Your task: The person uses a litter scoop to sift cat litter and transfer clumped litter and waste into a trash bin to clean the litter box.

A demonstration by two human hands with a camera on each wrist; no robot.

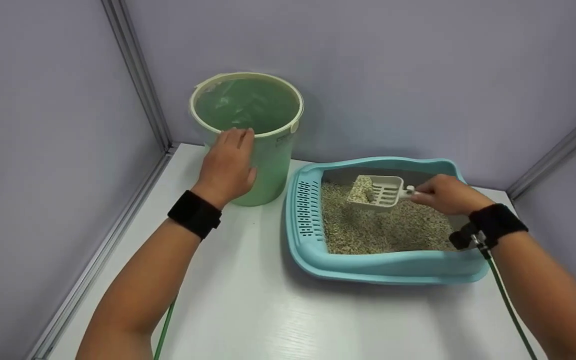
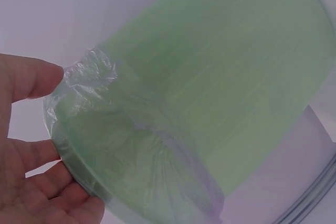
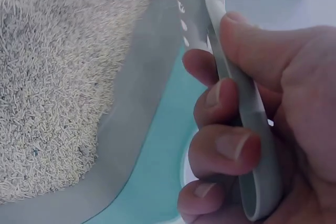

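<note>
On a white counter (image 1: 248,300), the left hand (image 1: 228,167) rests open-fingered against a green bin (image 1: 253,135); the right hand (image 1: 445,194) grips a litter scoop (image 1: 375,191), holding a clump above the teal litter box (image 1: 368,265).

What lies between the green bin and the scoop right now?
In the head view, between the green bin and the scoop: a strip of bare white table, then the litter box's perforated left rim.

Right hand (image 3: 252,129) grips the scoop handle (image 3: 247,114) beside litter (image 3: 52,77) in the teal tray (image 3: 152,182)

Head view looks down from above; wrist views sit close on bin (image 2: 210,93) and scoop handle (image 3: 247,124).
</note>
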